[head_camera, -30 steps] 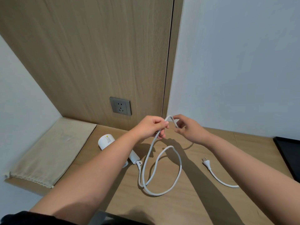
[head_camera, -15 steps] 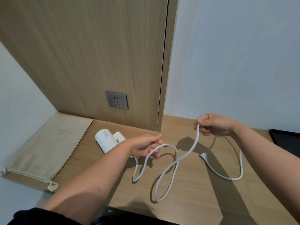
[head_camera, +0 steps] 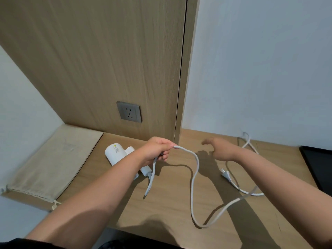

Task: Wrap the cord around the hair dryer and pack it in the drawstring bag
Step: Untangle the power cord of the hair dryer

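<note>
Gripping the white cord (head_camera: 185, 150) in curled fingers, the left hand (head_camera: 158, 150) hovers just beside the hair dryer (head_camera: 116, 153) lying on the desk (head_camera: 170, 203). The right hand (head_camera: 221, 150), blurred, is spread open. The drawstring bag (head_camera: 53, 159) lies flat at far left.

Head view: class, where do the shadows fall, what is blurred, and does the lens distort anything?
Head view: both arms throw hard, dark shadows onto the wooden desk; the right hand is smeared at its fingertips, and the cord looks ghosted near that forearm; the left hand is sharp; the wide lens makes the wood panel edge lean.
</note>
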`<state>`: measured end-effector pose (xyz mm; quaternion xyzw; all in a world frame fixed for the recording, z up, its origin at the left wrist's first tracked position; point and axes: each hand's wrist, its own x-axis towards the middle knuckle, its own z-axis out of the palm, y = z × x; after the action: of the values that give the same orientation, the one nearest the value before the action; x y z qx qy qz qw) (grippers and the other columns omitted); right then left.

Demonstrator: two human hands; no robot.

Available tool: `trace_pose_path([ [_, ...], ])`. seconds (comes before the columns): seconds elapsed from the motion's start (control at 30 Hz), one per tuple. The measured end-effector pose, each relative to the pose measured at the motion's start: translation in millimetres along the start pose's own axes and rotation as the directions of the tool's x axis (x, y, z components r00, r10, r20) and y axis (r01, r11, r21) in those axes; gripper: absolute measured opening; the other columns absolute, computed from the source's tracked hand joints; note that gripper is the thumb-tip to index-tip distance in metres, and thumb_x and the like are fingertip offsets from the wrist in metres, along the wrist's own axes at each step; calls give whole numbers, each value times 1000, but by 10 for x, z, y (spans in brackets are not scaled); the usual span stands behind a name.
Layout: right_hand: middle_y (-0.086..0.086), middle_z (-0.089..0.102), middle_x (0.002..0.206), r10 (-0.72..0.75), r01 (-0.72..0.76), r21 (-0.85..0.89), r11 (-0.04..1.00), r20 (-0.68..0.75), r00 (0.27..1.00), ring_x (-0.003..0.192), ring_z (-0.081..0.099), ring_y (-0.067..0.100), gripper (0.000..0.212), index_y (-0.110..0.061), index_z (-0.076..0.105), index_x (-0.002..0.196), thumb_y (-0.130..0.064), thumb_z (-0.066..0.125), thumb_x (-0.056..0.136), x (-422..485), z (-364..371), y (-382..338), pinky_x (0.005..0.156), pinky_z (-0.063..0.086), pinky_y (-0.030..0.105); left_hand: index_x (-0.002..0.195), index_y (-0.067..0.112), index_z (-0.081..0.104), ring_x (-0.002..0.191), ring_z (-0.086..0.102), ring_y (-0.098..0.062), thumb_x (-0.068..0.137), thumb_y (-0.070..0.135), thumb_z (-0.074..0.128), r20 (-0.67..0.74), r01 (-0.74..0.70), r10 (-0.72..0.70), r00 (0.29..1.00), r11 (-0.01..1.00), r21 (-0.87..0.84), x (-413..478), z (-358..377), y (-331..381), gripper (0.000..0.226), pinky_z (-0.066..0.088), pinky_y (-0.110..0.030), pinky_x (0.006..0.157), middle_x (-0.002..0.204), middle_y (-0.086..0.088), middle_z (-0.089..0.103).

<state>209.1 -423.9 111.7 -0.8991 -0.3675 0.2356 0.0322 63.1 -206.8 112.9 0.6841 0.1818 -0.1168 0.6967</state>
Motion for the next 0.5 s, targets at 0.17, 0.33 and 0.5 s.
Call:
trace_pose_path([
  [0.17, -4, 69, 97, -256, 179, 421, 889, 135, 957, 92, 61, 3, 13, -19, 67, 97, -16, 56, 91, -25, -7, -438, 86, 42, 20, 104, 1, 69, 48, 51, -9, 97, 11, 52, -39, -36, 38, 999, 998, 43, -21, 118, 19, 20, 44, -28, 61, 57, -2, 52],
  [0.33, 12, 67, 103, 31, -41, -240, 970, -46, 998, 98, 63, 30, 22, -12, 62, 104, -13, 44, 92, 190, 39, -204, 74, 44, 31, 110, 8, 68, 91, 62, -14, 99, 12, 48, -223, 14, 67, 973, 939, 343, -50, -133, -196, 24, 48, -14, 67, 100, -6, 67],
  [0.5, 15, 59, 127, 81, -85, -106, 991, -37, 996, 113, 58, 32, 40, -12, 50, 129, -17, 49, 90, 297, 103, -269, 91, 48, 37, 123, 13, 62, 114, 54, -16, 94, -4, 41, -328, 118, 123, 937, 771, 626, -198, -663, -530, 40, 40, -14, 86, 125, -1, 58],
])
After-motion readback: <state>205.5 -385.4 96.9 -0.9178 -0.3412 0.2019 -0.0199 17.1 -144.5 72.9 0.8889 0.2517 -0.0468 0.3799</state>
